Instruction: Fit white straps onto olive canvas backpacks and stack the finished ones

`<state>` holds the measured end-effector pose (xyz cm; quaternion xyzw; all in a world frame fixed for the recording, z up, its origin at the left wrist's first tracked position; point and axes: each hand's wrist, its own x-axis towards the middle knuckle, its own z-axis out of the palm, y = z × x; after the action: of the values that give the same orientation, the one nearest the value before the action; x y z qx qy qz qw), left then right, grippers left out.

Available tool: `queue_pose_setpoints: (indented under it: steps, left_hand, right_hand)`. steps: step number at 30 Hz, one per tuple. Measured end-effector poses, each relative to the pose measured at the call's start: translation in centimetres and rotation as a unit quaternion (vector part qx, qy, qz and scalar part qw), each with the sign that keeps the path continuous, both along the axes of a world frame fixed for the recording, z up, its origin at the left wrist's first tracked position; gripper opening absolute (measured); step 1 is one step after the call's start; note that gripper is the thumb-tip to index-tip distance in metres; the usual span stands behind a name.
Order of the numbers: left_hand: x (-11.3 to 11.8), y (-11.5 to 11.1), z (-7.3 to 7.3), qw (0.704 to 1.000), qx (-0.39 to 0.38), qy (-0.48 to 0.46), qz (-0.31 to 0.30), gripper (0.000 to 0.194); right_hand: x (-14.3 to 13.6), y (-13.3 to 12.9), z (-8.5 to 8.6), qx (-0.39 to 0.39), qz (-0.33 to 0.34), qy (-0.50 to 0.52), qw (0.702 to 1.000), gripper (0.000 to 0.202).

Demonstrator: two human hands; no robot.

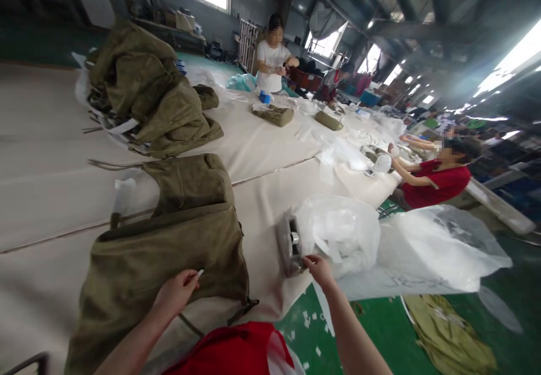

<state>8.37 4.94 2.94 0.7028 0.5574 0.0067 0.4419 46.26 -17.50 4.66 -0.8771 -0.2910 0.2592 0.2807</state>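
An olive-green fabric bag [160, 251] lies on the table in front of me, with its upper part and a strap spread toward the far side. My left hand [180, 290] is over the bag, thumb and fingers pinched on a small white strip [200, 273]. To the right stands a grey tape dispenser [291, 242] with a white core inside. Closed fingertips of my right hand [320, 269] are at its near end; what is between them, if anything, is too small to tell. A clear plastic bag [342, 228] with white pieces in it sits beside the dispenser.
A heap of olive bags [143, 88] is at the far left of the pale table [270, 195]. Plastic sheeting [448, 245] hangs over its right edge. Olive cloth [452, 333] and white scraps lie on the green floor. People work at the far side [270, 59] and right [439, 181].
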Motion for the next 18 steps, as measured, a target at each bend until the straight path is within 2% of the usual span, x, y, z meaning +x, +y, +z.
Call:
queue_pose_setpoints:
  steps: [5, 10, 13, 16, 18]
  left_hand:
    - [0.1, -0.1, 0.5, 1.000, 0.012, 0.002, -0.005, 0.021]
    - [0.0, -0.1, 0.3, 1.000, 0.014, -0.003, -0.001, 0.023]
    - [0.1, -0.2, 0.4, 1.000, 0.011, -0.003, 0.005, 0.023]
    - [0.4, -0.4, 0.8, 1.000, 0.015, 0.009, 0.008, 0.021]
    - [0.5, -0.5, 1.2, 1.000, 0.022, 0.021, 0.004, 0.019]
  right_hand:
    - [-0.9, 0.3, 0.0, 0.061, -0.044, 0.026, 0.997, 0.036]
    - [-2.4, -1.5, 0.8, 0.134, -0.035, -0.009, 0.990, 0.037]
    - [-3.7, -2.8, 0.4, 0.105, -0.064, 0.005, 0.992, 0.037]
    - [-4.4, -3.2, -0.6, 0.052, -0.112, 0.086, 0.989, 0.036]
    - [-4.3, -3.4, -1.2, 0.036, -0.118, 0.114, 0.986, 0.035]
